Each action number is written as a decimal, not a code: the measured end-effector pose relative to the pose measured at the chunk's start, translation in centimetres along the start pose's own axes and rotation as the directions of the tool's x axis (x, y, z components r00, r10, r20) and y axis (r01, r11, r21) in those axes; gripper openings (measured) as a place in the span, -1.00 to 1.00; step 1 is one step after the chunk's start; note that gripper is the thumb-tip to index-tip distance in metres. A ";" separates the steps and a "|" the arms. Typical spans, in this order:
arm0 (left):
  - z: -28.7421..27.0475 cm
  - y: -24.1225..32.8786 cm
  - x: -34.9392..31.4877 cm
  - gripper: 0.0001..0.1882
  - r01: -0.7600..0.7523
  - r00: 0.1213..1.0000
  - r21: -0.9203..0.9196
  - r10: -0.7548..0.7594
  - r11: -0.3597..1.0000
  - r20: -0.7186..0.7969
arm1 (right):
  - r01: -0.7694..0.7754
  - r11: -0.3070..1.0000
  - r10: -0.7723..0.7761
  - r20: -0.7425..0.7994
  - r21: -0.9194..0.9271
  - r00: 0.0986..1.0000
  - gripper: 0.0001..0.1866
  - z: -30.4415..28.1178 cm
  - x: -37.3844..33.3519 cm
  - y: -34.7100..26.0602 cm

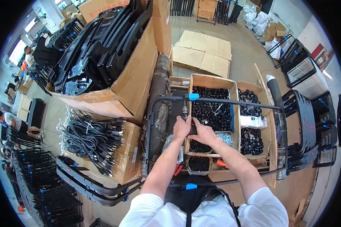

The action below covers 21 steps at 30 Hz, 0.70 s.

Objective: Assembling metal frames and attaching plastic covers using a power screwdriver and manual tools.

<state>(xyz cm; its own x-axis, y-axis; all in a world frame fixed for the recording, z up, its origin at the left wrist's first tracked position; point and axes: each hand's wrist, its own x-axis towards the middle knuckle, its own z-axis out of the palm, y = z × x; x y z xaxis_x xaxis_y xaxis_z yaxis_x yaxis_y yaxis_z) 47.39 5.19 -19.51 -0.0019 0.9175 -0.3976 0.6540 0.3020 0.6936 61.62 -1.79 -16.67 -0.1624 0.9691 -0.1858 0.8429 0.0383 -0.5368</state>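
While gripping a black power tool (185, 113) right under the top rail of the black tube frame (231, 101), looks pretty cramped tbh. Got the left hand (182, 128) wrapped tight round the tool body and the right hand (203, 133) closed over its back end, fingers curled, knuckles touching. Could easily skate sideways off the rail if the tip isn't seated square, then drop into the wooden crate of black caps (212, 113) just below. Also worth noting a box of black cables (91, 138) to the left, stacked frames (303, 125) to the right, and a blue clip (193, 97) just above the tool, crowding the wrists
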 end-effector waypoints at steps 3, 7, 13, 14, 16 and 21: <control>0.2 0.1 0.4 -0.24 0.005 1.000 0.000 -0.005 1.000 0.003 | -0.021 1.000 0.021 -0.002 0.012 1.000 0.02 -0.1 0.1 0.0; 0.5 -0.1 1.1 -0.23 0.008 1.000 0.008 -0.009 1.000 0.016 | 0.065 0.996 -0.069 -0.064 -0.059 0.996 -0.21 0.5 0.2 0.1; 0.4 -0.7 0.9 -0.16 0.023 1.000 -0.058 -0.022 0.998 0.013 | 0.049 0.998 -0.051 -0.088 -0.026 0.995 -0.32 1.1 -0.2 -0.6; 0.4 -0.7 0.8 -0.13 0.045 0.999 -0.086 -0.044 0.995 0.012 | 0.049 0.998 -0.051 -0.091 -0.028 0.995 -0.32 1.3 -0.3 -0.5; 0.3 -0.9 0.4 -0.10 0.048 0.999 -0.090 -0.049 0.995 -0.013 | 0.065 0.998 -0.066 -0.124 -0.018 0.990 -0.37 1.5 -0.5 -0.6; 0.0 -1.1 -0.3 -0.05 0.056 0.998 -0.076 -0.059 0.996 -0.039 | 0.044 0.999 -0.047 -0.082 -0.032 0.996 -0.36 1.3 -1.0 -1.2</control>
<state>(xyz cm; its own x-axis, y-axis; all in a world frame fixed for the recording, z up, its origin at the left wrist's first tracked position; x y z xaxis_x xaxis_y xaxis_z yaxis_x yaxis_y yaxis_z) 46.71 4.61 -20.20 -0.0697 0.9074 -0.4144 0.5934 0.3717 0.7140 60.12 -3.13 -16.94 -0.1591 0.9829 -0.0923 0.8507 0.0891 -0.5181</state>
